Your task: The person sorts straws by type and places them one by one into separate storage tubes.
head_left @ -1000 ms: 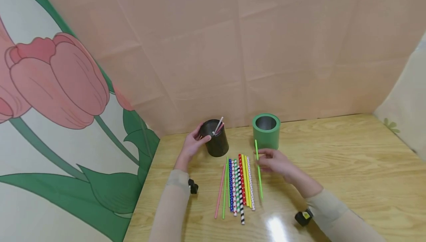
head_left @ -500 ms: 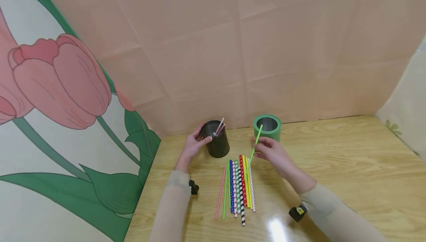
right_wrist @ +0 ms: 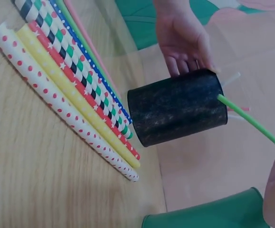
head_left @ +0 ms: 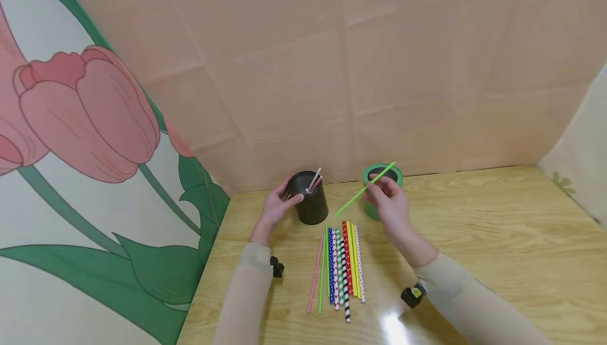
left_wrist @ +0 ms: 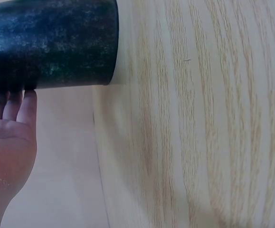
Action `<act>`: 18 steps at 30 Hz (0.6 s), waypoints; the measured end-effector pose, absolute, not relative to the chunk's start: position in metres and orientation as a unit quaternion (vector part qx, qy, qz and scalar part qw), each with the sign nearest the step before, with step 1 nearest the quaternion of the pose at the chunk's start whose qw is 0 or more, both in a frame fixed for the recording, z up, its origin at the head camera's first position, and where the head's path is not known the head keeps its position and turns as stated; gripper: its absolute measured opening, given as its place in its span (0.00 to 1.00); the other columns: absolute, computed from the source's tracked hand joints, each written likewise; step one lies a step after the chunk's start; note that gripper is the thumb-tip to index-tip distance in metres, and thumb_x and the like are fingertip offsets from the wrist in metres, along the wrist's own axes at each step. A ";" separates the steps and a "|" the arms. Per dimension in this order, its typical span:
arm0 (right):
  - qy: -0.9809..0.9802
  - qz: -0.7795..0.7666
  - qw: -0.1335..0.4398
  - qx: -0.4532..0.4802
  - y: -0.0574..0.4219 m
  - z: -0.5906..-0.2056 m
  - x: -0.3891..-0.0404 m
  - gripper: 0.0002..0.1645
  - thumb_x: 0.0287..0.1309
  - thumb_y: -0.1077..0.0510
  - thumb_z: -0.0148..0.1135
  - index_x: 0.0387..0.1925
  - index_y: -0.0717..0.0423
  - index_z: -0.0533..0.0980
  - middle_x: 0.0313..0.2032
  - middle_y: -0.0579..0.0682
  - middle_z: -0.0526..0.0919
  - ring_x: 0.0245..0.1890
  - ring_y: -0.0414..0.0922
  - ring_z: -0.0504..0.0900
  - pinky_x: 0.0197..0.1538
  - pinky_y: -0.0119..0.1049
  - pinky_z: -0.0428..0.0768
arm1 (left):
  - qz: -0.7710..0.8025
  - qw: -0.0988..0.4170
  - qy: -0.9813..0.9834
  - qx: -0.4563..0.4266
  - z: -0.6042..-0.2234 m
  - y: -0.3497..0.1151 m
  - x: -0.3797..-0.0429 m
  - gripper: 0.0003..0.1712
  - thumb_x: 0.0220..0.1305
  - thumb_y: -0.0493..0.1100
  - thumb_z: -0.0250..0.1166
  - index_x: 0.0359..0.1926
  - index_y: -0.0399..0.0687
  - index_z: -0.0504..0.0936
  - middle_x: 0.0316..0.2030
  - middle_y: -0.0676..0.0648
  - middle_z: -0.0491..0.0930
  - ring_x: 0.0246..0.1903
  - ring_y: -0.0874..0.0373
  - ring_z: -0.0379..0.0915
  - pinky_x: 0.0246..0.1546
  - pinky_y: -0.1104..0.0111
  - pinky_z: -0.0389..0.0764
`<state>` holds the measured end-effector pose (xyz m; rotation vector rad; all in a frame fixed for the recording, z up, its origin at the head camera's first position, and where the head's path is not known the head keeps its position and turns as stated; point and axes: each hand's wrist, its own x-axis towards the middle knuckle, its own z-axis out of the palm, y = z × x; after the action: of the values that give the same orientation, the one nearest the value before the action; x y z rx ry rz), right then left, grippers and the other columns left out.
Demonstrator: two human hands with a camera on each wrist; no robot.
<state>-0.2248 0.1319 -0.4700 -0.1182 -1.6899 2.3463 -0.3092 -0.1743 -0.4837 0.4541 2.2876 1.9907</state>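
Observation:
My left hand (head_left: 275,207) grips the black cup (head_left: 312,208) at its left side, thumb at the rim and fingers round the far wall. A white straw (head_left: 315,178) and pink ones stick out of that cup. My right hand (head_left: 392,205) pinches a thin light-green straw (head_left: 353,199), slanted with its lower end to the left. It is in front of the green cup (head_left: 371,209), which it partly hides. In the right wrist view the green straw (right_wrist: 253,122) overlaps the black cup's (right_wrist: 177,108) rim; I cannot tell whether they touch.
Several paper straws (head_left: 343,266), striped, dotted and plain, lie side by side on the wooden table (head_left: 474,229) between my forearms. A pink-beige sheet (head_left: 403,71) hangs behind the table. A tulip-printed panel (head_left: 85,124) stands on the left.
My right hand has lifted the green straw from beside the row of straws to in front of the green cup, turning it from near upright to slanted. My left hand stays on the black cup.

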 end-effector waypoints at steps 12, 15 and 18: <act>-0.527 0.822 0.216 0.010 0.114 -0.468 -0.234 0.11 0.72 0.69 0.65 0.53 0.63 0.81 0.41 0.54 0.83 0.39 0.42 0.85 0.49 0.37 0.89 | 0.636 0.010 0.758 0.145 -0.512 -0.176 -0.327 0.48 0.68 0.35 0.74 0.82 0.36 0.60 0.80 0.38 0.59 0.78 0.43 0.58 0.77 0.56 0.62; -0.518 0.824 0.227 0.013 0.110 -0.467 -0.236 0.11 0.72 0.71 0.64 0.52 0.61 0.81 0.42 0.54 0.84 0.39 0.42 0.85 0.49 0.37 0.89 | 0.630 0.007 0.763 0.145 -0.512 -0.176 -0.327 0.48 0.68 0.35 0.74 0.82 0.36 0.60 0.80 0.39 0.59 0.78 0.45 0.59 0.77 0.57 0.63; -0.513 0.825 0.236 0.009 0.104 -0.466 -0.236 0.11 0.73 0.70 0.64 0.53 0.62 0.81 0.44 0.58 0.83 0.40 0.42 0.85 0.49 0.37 0.89 | 0.632 0.008 0.761 0.144 -0.512 -0.176 -0.326 0.48 0.68 0.34 0.74 0.82 0.36 0.60 0.81 0.38 0.59 0.78 0.45 0.58 0.77 0.57 0.62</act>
<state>-0.2357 0.1042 -0.4656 0.0245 -1.4073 2.2635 -0.3264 -0.1755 -0.5118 0.4488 2.3804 1.9761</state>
